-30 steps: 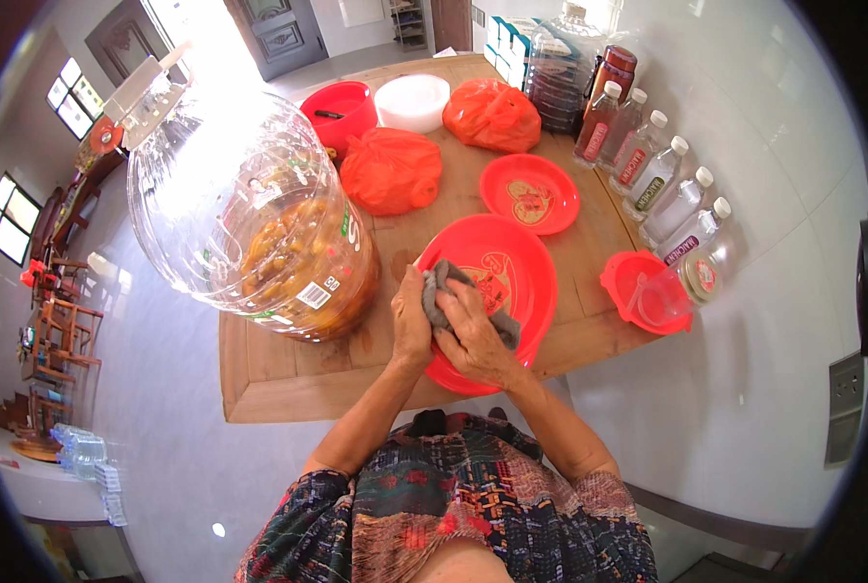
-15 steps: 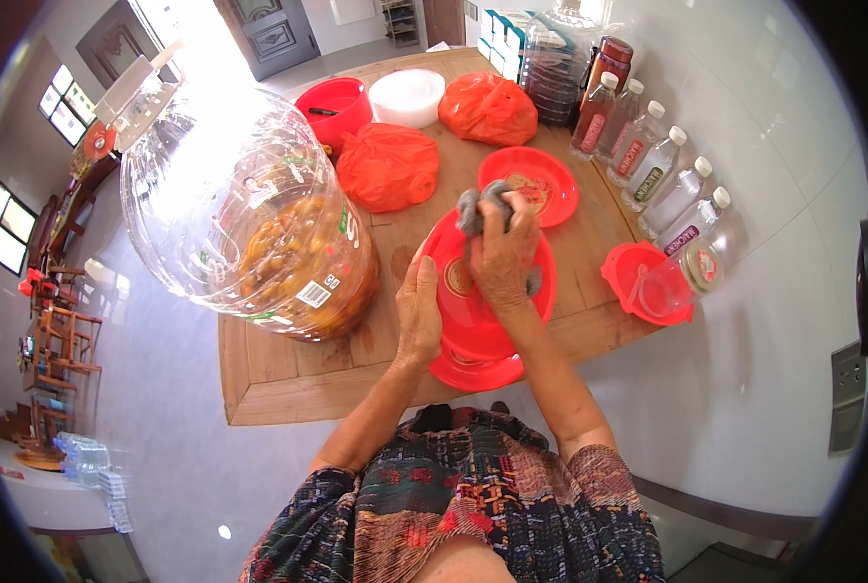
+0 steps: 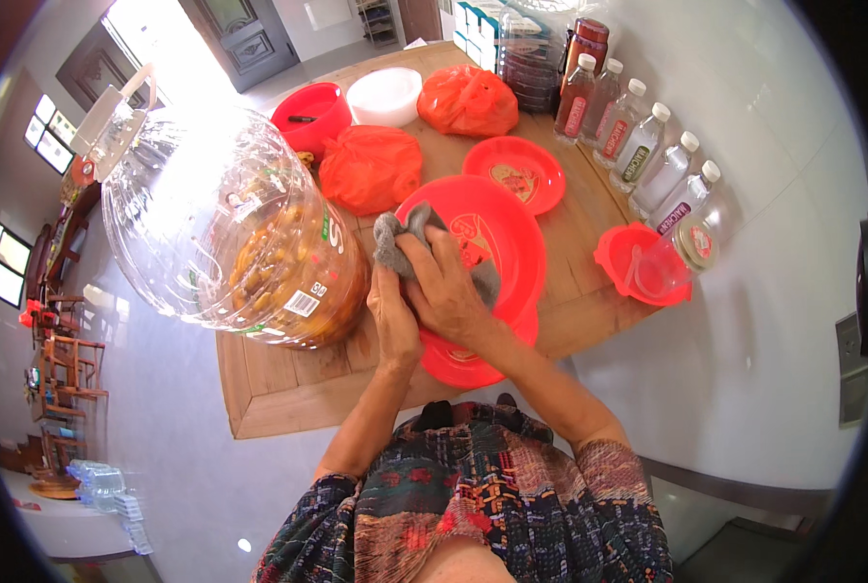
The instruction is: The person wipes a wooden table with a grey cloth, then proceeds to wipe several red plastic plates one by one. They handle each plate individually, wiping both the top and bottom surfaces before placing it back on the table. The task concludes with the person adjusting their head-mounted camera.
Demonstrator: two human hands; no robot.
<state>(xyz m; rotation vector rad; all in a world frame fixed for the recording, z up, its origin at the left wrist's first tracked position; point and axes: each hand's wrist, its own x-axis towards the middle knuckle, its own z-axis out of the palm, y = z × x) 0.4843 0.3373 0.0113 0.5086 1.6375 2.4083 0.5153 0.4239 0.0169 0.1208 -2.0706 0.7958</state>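
Note:
A red plastic plate [image 3: 523, 238] with a printed centre is held tilted over the near part of the wooden table. My left hand [image 3: 393, 321] grips its left rim, the fingers mostly hidden. My right hand [image 3: 450, 293] is closed on a grey cloth [image 3: 403, 241] and presses it against the plate's left edge, close to my left fingertips. Part of the cloth hangs down inside the plate. Beneath, a second red plate [image 3: 461, 367] shows its near edge. Another red plate [image 3: 546, 178] lies farther back, just beyond the held one.
At left stands a large clear jar [image 3: 288, 262] with brownish-yellow contents. Orange-red bags [image 3: 371, 173], a red bowl [image 3: 317, 117] and white bowls [image 3: 385, 95] sit at the back. Several clear bottles [image 3: 643, 146] line the wall side, near a small red container [image 3: 616, 255] and a lidded jar [image 3: 669, 267].
My right hand has swept the cloth from the plate's far edge to its left rim, beside my left hand. The plate has tilted and shifted slightly. The view has turned a little.

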